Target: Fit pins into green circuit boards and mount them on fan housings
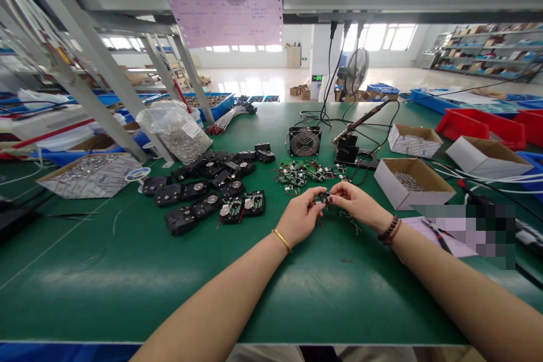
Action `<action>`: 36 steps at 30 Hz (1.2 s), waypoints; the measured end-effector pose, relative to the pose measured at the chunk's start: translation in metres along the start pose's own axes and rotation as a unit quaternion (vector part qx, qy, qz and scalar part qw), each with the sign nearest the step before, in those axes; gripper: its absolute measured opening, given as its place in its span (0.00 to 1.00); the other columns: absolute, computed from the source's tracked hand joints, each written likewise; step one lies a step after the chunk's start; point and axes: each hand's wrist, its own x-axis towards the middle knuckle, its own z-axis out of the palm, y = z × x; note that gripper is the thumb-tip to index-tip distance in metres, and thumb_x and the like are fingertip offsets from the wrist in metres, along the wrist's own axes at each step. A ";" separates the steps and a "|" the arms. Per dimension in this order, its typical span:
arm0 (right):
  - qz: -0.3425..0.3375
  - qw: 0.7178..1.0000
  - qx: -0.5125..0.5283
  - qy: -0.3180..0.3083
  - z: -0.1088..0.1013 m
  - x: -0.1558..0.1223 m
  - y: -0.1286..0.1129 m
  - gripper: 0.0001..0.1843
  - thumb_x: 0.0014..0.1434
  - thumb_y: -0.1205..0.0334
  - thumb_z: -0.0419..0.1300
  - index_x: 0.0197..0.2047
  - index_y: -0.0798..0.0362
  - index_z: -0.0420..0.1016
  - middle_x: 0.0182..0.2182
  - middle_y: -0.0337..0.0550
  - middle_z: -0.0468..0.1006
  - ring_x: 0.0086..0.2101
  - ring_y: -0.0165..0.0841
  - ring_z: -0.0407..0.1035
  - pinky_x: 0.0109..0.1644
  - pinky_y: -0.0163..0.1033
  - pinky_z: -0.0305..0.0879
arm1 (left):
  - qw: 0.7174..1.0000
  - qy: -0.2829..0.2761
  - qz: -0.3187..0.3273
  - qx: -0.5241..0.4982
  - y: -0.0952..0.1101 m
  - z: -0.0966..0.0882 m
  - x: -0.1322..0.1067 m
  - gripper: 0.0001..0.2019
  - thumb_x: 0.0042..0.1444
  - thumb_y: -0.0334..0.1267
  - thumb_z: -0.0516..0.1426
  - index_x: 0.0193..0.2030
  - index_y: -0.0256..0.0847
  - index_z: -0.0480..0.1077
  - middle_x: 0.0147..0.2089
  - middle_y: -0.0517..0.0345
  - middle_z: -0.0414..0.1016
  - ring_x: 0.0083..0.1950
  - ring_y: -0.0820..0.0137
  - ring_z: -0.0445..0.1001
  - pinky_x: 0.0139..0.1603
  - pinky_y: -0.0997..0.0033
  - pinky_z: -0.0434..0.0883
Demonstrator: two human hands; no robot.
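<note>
My left hand (300,216) and my right hand (358,205) meet at the middle of the green mat (127,254), their fingertips pinching a small circuit board (322,199) with a red wire hanging from it. Just beyond them lies a heap of green wired circuit boards (305,174). Black plastic housings (203,186) spread to the left, several with round metal discs. A few small loose metal parts (352,222) lie below my right hand.
A cooling fan (304,141) and a soldering iron (360,121) in its stand stand ahead. Cardboard boxes of screws (409,182) sit right, beside red bins (481,127). A plastic bag of screws (176,130) lies left. Metal shelf uprights rise at the far left.
</note>
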 end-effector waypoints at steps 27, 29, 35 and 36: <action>-0.154 0.890 -0.428 0.012 -0.018 0.008 0.018 0.12 0.61 0.62 0.61 0.48 0.52 0.80 0.40 0.50 0.70 0.44 0.39 0.66 0.53 0.45 0.63 | 0.989 0.072 -0.109 -0.075 -0.007 -0.008 0.010 0.17 0.61 0.26 0.53 0.57 0.31 0.67 0.34 0.58 0.71 0.32 0.75 0.71 0.39 0.76 0.68; -0.159 0.887 -0.434 0.016 -0.015 0.007 0.018 0.11 0.62 0.63 0.61 0.46 0.53 0.80 0.39 0.49 0.69 0.43 0.38 0.66 0.53 0.44 0.63 | 0.990 0.065 -0.102 -0.074 -0.007 -0.006 0.009 0.17 0.61 0.26 0.53 0.57 0.32 0.67 0.35 0.58 0.71 0.32 0.75 0.71 0.38 0.76 0.68; -0.177 0.872 -0.457 0.017 -0.011 0.007 0.017 0.07 0.63 0.66 0.58 0.42 0.55 0.78 0.37 0.49 0.69 0.40 0.37 0.65 0.49 0.43 0.62 | 0.990 0.059 -0.101 -0.075 -0.006 -0.004 0.009 0.17 0.60 0.25 0.53 0.56 0.33 0.68 0.33 0.58 0.71 0.32 0.75 0.71 0.37 0.76 0.68; -0.177 0.869 -0.463 0.015 -0.011 0.007 0.016 0.06 0.63 0.67 0.58 0.41 0.56 0.77 0.37 0.49 0.69 0.40 0.38 0.64 0.49 0.43 0.62 | 0.990 0.058 -0.104 -0.079 -0.006 -0.004 0.009 0.17 0.60 0.25 0.53 0.56 0.33 0.67 0.34 0.58 0.71 0.32 0.75 0.71 0.37 0.76 0.68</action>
